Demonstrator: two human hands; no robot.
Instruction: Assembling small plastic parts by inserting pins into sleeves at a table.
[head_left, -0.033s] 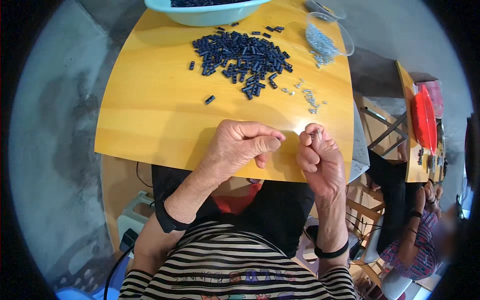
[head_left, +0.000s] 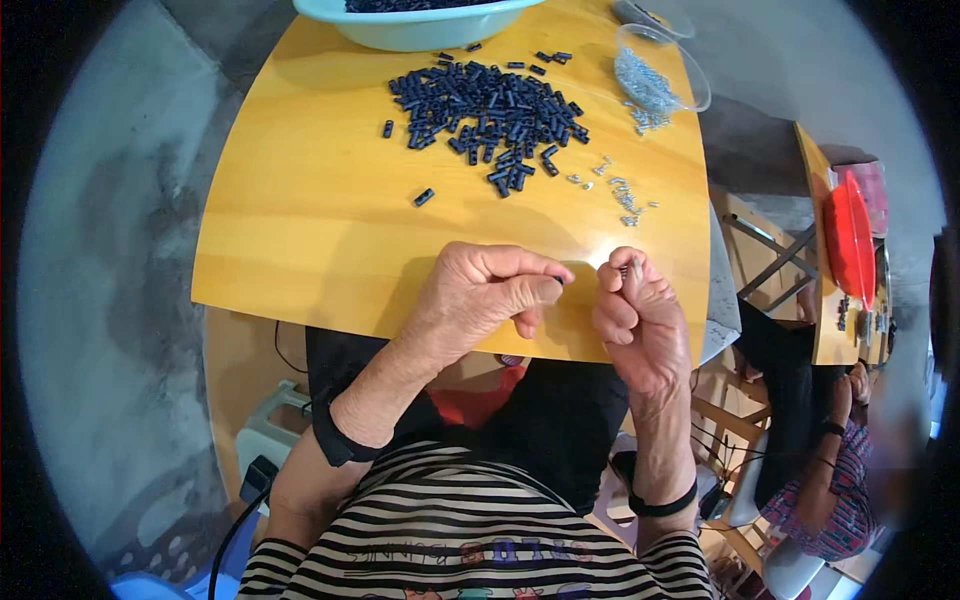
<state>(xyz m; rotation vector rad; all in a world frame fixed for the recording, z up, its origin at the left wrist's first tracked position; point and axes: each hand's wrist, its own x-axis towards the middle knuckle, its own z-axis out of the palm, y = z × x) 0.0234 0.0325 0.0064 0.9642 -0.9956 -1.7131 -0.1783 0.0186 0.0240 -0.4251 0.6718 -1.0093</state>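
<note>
My left hand (head_left: 490, 290) is closed in a pinch at the table's near edge. A dark bit of a small black plastic piece (head_left: 559, 280) shows between its thumb and forefinger; the rest is hidden. Just to the right, my right hand (head_left: 643, 315) is curled with the palm turned up. Its fingertips pinch a small metal screw (head_left: 626, 271), only partly visible. The two hands are close but apart. Beyond them lies a heap of black plastic pieces (head_left: 480, 105), with one loose piece (head_left: 424, 197) nearer me. Several loose silver screws (head_left: 625, 195) lie beyond my right hand.
A light blue basin (head_left: 420, 32) of black pieces stands at the yellow table's (head_left: 290, 230) far edge. A clear tub (head_left: 650, 80) spills screws at the far right, beside another tub (head_left: 655, 18). Further right, a person (head_left: 825, 490) sits by another table holding a red basin (head_left: 848, 240).
The view has shifted very slightly. Both hands keep the same pose and grip.
</note>
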